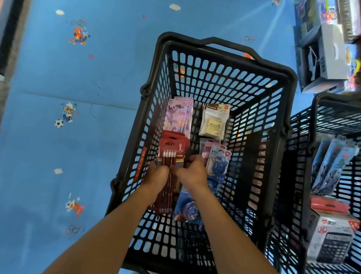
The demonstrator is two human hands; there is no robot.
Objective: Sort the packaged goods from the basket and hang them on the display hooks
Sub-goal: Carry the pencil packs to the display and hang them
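**Grip.** We are working both hands inside the black basket [226, 79], which is standing on the blue floor mat [61, 145]. The left hand [157, 176] is curling its fingers round the left edge of the red pencil pack [171, 156]. The right hand [192, 172] is bending its fingers over the right edge. Both are grasping the pack. We are unable to tell how many of the red packs stacked beneath are caught in the grip.

**Location.** The pack is lying at the near left of the basket floor. The purple pack [178, 116] is lying just beyond it and the blue tape packs [218, 161] are beside it on the right. The cream pack [213, 122] is sitting further off, toward the middle. A second basket [358, 105] holding a boxed calculator [332, 235] is standing just to the right.

**Step in hand.** We are judging this to be the lift-out. We are advising a level, straight rise clear of the lattice wall. Pressure belongs on the card edges rather than across the pencils. The fingers should be leaving the header free, since we are expecting the hook to pass there.

**Orientation.** The long axis is running near to far. The header card is pointing away from us and the pencils' lower ends are pointing toward our wrists. The display hooks are not appearing in view, so we are not judging what turn the pack needs.
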